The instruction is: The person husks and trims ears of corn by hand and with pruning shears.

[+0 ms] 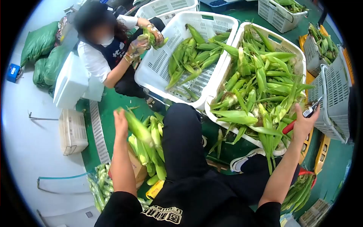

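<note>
My left hand (121,124) is at the side of a green ear of corn (137,128), its fingers closed on the upper end. Just beside and below this ear, more trimmed ears of corn (155,138) are piled over a cardboard box (137,166). On the other side, my right hand (303,124) grips red-handled pruning shears (289,127), their metal end pointing up and away from me. That hand is by the near right rim of a large white basket (301,56) heaped with corn in loose husks (261,87).
A co-worker (102,49) sits at the far left, handling corn beside another white basket (151,77) with several ears. More crates (336,89) stand at right. Bagged corn (100,185) lies at lower left, near a floor drain (99,132). Green sacks (39,43) lean against the wall.
</note>
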A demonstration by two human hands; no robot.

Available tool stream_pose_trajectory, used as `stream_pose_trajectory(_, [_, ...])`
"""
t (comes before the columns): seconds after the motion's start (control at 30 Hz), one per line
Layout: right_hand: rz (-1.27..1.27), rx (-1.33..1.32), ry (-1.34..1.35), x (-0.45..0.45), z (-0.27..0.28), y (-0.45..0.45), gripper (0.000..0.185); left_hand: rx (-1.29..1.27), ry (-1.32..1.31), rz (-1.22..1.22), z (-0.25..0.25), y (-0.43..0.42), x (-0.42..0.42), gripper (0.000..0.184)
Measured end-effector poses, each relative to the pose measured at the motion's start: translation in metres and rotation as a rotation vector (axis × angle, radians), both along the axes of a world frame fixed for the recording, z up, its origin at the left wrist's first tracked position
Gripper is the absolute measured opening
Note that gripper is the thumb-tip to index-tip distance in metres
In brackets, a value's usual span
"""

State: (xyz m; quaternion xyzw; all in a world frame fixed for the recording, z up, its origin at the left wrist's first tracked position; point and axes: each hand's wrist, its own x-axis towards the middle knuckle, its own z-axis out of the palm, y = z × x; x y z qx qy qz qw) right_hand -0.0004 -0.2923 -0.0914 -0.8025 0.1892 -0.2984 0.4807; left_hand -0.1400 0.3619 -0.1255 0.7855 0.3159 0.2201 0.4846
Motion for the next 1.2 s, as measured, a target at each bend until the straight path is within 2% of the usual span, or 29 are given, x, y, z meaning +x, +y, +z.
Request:
stream_pose_trajectory(0.03, [0.021,0.051,-0.015,-0.004,0.002,0.002,0.087,0.306,0.36,-0.037,-0.019,0.003,-0.018,0.03])
stream_pose_trajectory(0.1, [0.039,0.028,-0.001,-0.009,0.002,0.004,0.083,0.419,0.793,-0.157,-0.104,0.043,-0.063,0.059])
stream_pose_trajectory(0.13, [0.046,0.03,-0.027,-0.009,-0.002,0.002,0.082,0.428,0.837,-0.204,-0.133,0.053,-0.083,0.068])
stream_pose_trajectory(0.17, [0.054,0.088,-0.056,-0.008,-0.006,-0.001,0.082,0.355,0.851,-0.099,-0.133,0.034,-0.089,0.066])
stream_pose_trajectory(0.23, [0.113,0.443,-0.143,-0.01,0.001,0.004,0.07,0.504,1.089,-0.02,-0.138,0.036,-0.079,0.064])
stream_pose_trajectory(0.3, [0.104,0.814,-0.165,-0.013,0.013,0.001,0.053,0.773,0.537,-0.12,-0.125,0.044,-0.043,0.055])
stream_pose_trajectory(0.33, [0.112,0.983,-0.285,-0.011,0.013,-0.002,0.046,0.694,0.239,-0.209,-0.079,0.01,-0.001,0.046])
stream_pose_trajectory(0.37, [0.126,1.154,-0.408,-0.01,0.012,-0.005,0.039,0.675,0.094,-0.214,-0.035,-0.03,0.041,0.039])
stream_pose_trajectory(0.4, [0.17,1.267,-0.466,-0.012,0.015,-0.008,0.033,0.54,-0.065,-0.319,0.013,-0.082,0.08,0.034])
stream_pose_trajectory(0.43, [0.191,1.421,-0.51,-0.014,0.023,-0.008,0.036,0.272,-0.168,-0.425,0.037,-0.122,0.112,0.032])
stream_pose_trajectory(0.47, [0.268,1.489,-0.501,-0.017,0.029,-0.006,0.039,0.173,-0.137,-0.577,0.051,-0.154,0.139,0.032])
stream_pose_trajectory(0.5, [0.346,1.555,-0.494,-0.019,0.032,-0.005,0.041,0.001,0.019,-0.652,0.064,-0.198,0.164,0.031])
stream_pose_trajectory(0.53, [0.413,1.591,-0.496,-0.019,0.028,-0.006,0.042,0.009,0.097,-0.851,0.059,-0.237,0.188,0.027])
stream_pose_trajectory(0.57, [0.478,1.623,-0.499,-0.02,0.024,-0.008,0.043,0.128,0.255,-0.929,0.043,-0.274,0.209,0.024])
stream_pose_trajectory(0.6, [0.545,1.61,-0.48,-0.021,0.024,-0.009,0.042,0.126,0.33,-1.056,0.012,-0.304,0.227,0.027])
stream_pose_trajectory(0.63, [0.524,1.63,-0.449,-0.021,0.025,-0.007,0.04,0.359,0.37,-1.158,-0.022,-0.335,0.243,0.029])
stream_pose_trajectory(0.67, [0.515,1.633,-0.448,-0.022,0.025,-0.008,0.04,0.383,0.519,-1.183,-0.041,-0.368,0.251,0.031])
stream_pose_trajectory(0.73, [0.532,1.641,-0.451,-0.021,0.023,-0.005,0.041,0.613,0.694,-1.214,-0.094,-0.399,0.257,0.039])
stream_pose_trajectory(0.77, [0.524,1.661,-0.448,-0.02,0.023,-0.007,0.041,0.996,0.64,-1.221,-0.127,-0.406,0.251,0.041])
stream_pose_trajectory(0.8, [0.508,1.657,-0.447,-0.021,0.024,-0.009,0.041,0.865,0.692,-1.123,-0.127,-0.416,0.237,0.044])
stream_pose_trajectory(0.83, [0.484,1.651,-0.442,-0.023,0.025,-0.01,0.041,0.74,0.868,-1.132,-0.121,-0.426,0.237,0.051])
stream_pose_trajectory(0.9, [0.464,1.621,-0.429,-0.027,0.027,-0.011,0.043,0.684,0.921,-1.328,-0.151,-0.417,0.233,0.056])
stream_pose_trajectory(0.97, [0.484,1.671,-0.434,-0.028,0.025,-0.013,0.043,0.964,1.02,-1.373,-0.098,-0.42,0.225,0.059])
stream_pose_trajectory(1.0, [0.485,1.68,-0.43,-0.03,0.026,-0.012,0.042,1.155,0.925,-1.415,-0.072,-0.417,0.227,0.051])
stream_pose_trajectory(1.03, [0.494,1.713,-0.431,-0.03,0.028,-0.011,0.041,1.059,0.81,-1.357,-0.046,-0.419,0.237,0.037])
stream_pose_trajectory(1.07, [0.503,1.706,-0.431,-0.031,0.03,-0.011,0.04,0.567,0.804,-1.109,-0.055,-0.416,0.266,0.029])
stream_pose_trajectory(1.13, [0.513,1.7,-0.428,-0.032,0.031,-0.008,0.04,0.545,0.257,-0.923,-0.115,-0.384,0.294,0.033])
stream_pose_trajectory(1.17, [0.5,1.701,-0.42,-0.032,0.031,-0.006,0.041,0.613,0.125,-0.783,-0.13,-0.383,0.299,0.039])
stream_pose_trajectory(1.2, [0.499,1.698,-0.415,-0.032,0.032,-0.004,0.042,0.588,0.348,-0.811,-0.139,-0.393,0.296,0.046])
